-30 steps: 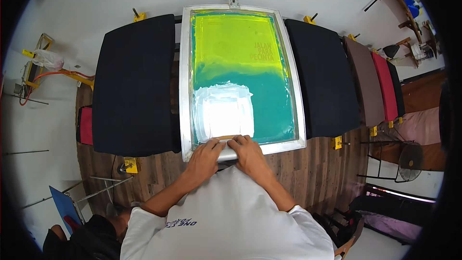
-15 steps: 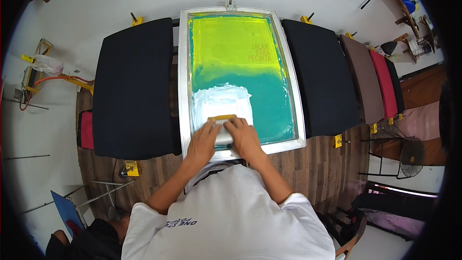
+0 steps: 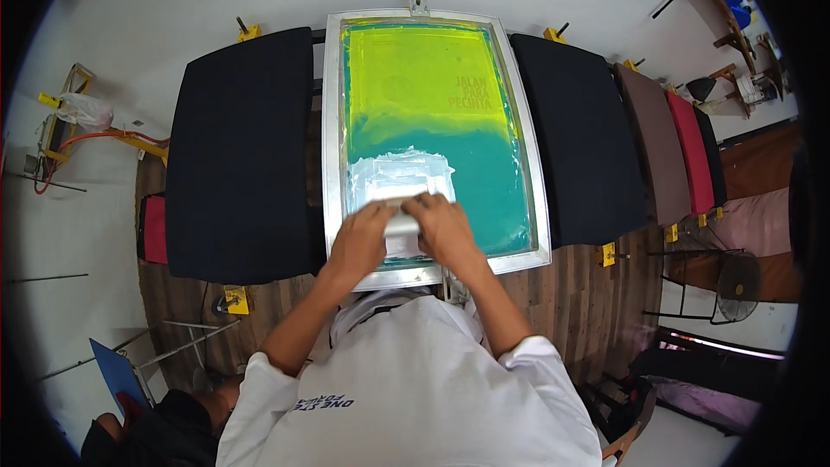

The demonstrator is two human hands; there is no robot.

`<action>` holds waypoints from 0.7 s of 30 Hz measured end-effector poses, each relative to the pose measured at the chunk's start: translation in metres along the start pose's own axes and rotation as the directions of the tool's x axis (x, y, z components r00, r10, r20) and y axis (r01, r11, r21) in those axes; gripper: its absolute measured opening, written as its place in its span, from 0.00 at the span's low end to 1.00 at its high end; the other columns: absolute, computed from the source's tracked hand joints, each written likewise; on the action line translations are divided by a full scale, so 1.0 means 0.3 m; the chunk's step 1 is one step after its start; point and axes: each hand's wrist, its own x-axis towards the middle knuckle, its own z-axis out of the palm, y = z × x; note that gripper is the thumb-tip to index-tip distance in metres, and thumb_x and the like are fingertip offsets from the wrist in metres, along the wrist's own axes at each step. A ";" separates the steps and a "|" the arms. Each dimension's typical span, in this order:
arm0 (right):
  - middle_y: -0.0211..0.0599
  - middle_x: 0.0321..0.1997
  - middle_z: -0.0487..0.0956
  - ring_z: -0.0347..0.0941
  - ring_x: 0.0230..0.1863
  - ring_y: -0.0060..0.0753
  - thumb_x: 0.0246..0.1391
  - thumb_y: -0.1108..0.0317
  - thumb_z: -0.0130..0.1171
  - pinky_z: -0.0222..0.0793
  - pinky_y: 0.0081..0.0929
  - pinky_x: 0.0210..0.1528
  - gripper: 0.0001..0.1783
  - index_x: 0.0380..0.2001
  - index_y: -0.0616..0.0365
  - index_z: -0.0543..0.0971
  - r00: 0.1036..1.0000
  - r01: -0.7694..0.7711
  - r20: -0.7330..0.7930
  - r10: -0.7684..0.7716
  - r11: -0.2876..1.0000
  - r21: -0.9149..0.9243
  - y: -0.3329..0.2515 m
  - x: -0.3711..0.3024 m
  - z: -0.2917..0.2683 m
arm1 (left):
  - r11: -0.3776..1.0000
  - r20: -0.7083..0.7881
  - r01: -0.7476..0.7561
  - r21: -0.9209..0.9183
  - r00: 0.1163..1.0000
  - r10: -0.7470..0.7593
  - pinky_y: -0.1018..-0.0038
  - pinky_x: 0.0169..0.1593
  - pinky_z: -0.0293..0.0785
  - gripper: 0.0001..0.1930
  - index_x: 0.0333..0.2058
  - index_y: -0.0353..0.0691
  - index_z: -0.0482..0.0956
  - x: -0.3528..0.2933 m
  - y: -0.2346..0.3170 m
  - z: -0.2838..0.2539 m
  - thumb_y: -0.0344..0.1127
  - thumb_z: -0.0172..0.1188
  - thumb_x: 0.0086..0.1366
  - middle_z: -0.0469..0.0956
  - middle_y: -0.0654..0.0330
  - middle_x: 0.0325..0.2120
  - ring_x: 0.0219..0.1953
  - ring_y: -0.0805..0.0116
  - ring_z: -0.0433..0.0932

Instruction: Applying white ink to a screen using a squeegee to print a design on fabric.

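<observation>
A silkscreen frame (image 3: 542,199) with a pale metal border lies in front of me. Its mesh (image 3: 484,173) is yellow-green at the far end and teal nearer. White ink (image 3: 402,169) covers a patch at the near left of the mesh. Over the near edge of that patch, both hands grip a squeegee (image 3: 402,227) with a light body. My left hand (image 3: 361,235) is closed round its left end, my right hand (image 3: 445,229) round its right. Fingers hide its top edge, and its blade is out of sight.
Black-covered boards (image 3: 242,156) flank the frame, with another (image 3: 579,138) on the right. Beyond that stand brown (image 3: 653,143) and red (image 3: 689,151) boards. A fan (image 3: 737,285) is at the far right. Another person (image 3: 173,424) is low at the left.
Both hands and the squeegee have shifted slightly away from me, and the squeegee's tilt has changed: its tan top edge shows less. The white patch looks much the same.
</observation>
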 end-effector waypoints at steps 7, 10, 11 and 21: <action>0.41 0.50 0.78 0.73 0.51 0.50 0.39 0.81 0.62 0.73 0.47 0.47 0.25 0.45 0.55 0.78 0.999 0.007 -0.046 -0.006 1.000 0.013 0.057 0.063 0.070 | 1.000 -0.054 -0.021 -0.010 0.998 0.021 0.57 0.58 0.73 0.27 0.52 0.29 0.76 0.056 -0.068 0.031 0.11 0.55 0.49 0.75 0.39 0.52 0.52 0.40 0.76; 0.42 0.53 0.76 0.72 0.53 0.49 0.38 0.82 0.62 0.72 0.47 0.46 0.25 0.45 0.56 0.77 0.999 0.004 -0.047 -0.002 0.999 0.049 0.022 -0.026 0.067 | 0.999 -0.034 -0.004 0.037 0.999 0.005 0.55 0.59 0.71 0.28 0.53 0.31 0.75 -0.032 -0.040 0.070 0.12 0.56 0.50 0.73 0.42 0.54 0.56 0.42 0.74; 0.42 0.53 0.75 0.72 0.53 0.49 0.38 0.82 0.62 0.72 0.47 0.46 0.26 0.46 0.56 0.77 0.999 0.003 -0.044 0.000 0.998 0.057 0.013 -0.055 0.070 | 1.000 -0.021 0.014 0.025 1.000 -0.013 0.53 0.59 0.70 0.27 0.52 0.31 0.75 -0.062 -0.010 0.065 0.13 0.56 0.50 0.73 0.43 0.53 0.57 0.43 0.73; 0.45 0.54 0.76 0.71 0.56 0.50 0.42 0.80 0.60 0.69 0.46 0.51 0.25 0.49 0.59 0.78 0.992 -0.045 0.119 0.033 0.994 0.098 -0.066 -0.245 0.041 | 0.995 0.173 0.104 0.010 0.979 -0.104 0.55 0.63 0.67 0.32 0.57 0.34 0.73 -0.242 0.084 0.068 0.14 0.58 0.49 0.70 0.45 0.58 0.59 0.44 0.72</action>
